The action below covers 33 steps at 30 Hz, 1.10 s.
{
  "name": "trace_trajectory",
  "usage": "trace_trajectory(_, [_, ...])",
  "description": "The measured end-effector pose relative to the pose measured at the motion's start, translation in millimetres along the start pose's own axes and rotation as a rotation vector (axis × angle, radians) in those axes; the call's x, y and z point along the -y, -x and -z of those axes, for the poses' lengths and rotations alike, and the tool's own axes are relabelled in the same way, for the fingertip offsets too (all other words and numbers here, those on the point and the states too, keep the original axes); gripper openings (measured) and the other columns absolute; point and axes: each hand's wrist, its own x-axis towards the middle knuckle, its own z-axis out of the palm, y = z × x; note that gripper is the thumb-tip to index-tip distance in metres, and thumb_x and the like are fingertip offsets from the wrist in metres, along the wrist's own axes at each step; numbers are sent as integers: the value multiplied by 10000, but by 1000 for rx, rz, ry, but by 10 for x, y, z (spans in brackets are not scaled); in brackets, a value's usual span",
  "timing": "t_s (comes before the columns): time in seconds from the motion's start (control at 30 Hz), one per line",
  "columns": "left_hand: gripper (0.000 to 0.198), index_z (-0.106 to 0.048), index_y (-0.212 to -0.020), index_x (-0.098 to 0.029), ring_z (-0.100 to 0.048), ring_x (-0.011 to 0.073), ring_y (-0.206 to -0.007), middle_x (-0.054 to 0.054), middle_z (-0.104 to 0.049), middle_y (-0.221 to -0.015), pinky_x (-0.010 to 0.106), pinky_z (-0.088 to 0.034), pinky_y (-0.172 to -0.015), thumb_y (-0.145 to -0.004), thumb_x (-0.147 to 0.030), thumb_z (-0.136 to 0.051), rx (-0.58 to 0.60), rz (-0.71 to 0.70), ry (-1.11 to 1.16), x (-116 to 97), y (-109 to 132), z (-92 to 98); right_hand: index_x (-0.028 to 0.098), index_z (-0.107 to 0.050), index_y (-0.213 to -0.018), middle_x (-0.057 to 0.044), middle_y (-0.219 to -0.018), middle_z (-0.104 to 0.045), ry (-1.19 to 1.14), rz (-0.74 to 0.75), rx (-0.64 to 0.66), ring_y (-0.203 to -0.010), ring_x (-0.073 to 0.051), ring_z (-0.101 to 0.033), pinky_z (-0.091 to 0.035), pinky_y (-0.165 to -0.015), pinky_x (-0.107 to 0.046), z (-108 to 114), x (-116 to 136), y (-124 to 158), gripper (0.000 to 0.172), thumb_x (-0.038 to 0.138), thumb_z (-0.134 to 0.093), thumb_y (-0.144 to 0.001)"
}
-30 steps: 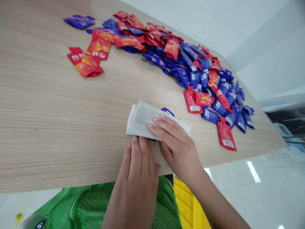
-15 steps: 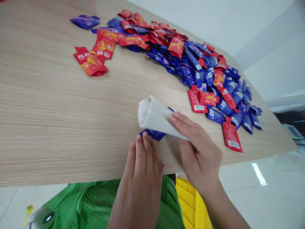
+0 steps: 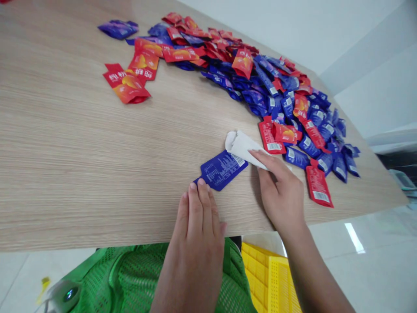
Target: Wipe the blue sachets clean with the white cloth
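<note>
Right hand (image 3: 280,191) holds white cloth (image 3: 243,148) in a narrow grip, fingers pressed on top of it, cloth bunched against the table (image 3: 81,174). The cloth touches the end of a blue sachet (image 3: 223,170), which lies flat on the table, barcode side up, between the hands. Left hand (image 3: 192,248) is open, fingers together, holding nothing; its fingertips are at the sachet's lower edge, contact unclear. Red sachets (image 3: 272,138) and blue sachets (image 3: 295,157) lie in a large pile just beyond the right hand. Green mesh vest (image 3: 137,278) and yellow crate (image 3: 270,278) show below the table edge.
</note>
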Motion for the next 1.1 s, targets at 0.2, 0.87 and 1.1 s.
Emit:
trace_trajectory(0.2, [500, -640, -1334, 89, -721, 403, -1227, 307, -699, -1352, 497, -628, -1023, -995, -119, -336, 40, -56, 0, 51, -22, 41, 284, -685, -1437, -37, -1487, -687, -179, 268, 172, -1449, -230, -588, -470, -1244, -495, -39, 431, 135, 499, 58, -478, -1043])
trace_trajectory(0.87, [520, -567, -1391, 115, -706, 416, -1240, 326, -692, -1353, 503, -610, -1049, -1026, -228, -427, 103, -77, -21, 65, 43, -45, 205, -674, -1445, -85, -1488, -686, -153, 402, 332, -1506, -224, -524, -449, -1269, -475, -158, 448, 91, 465, 56, -466, -1056])
trace_trajectory(1.1, [561, -453, -1439, 190, -652, 435, -1324, 370, -601, -1457, 493, -605, -1050, -1036, -192, -378, -30, -6, 43, 13, 74, -89, 236, -757, -1336, -75, -1380, -757, 25, 57, 91, -1355, -265, -673, -511, -1198, -558, -15, -100, -113, 428, 89, -508, -1021])
